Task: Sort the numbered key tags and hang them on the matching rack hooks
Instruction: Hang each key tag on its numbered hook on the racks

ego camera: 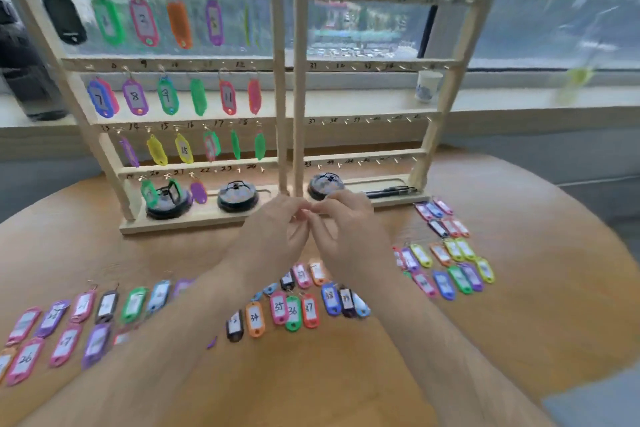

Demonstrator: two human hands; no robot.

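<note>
1. Numbered key tags (278,308) lie in rows on the desk (519,288), likely for picking in order
2. Behind, the rack (278,80) has tags on its left half only
3. The left hand (277,232) and right hand (349,229) meet before it, grips pinched together; on what, I cannot tell
</note>
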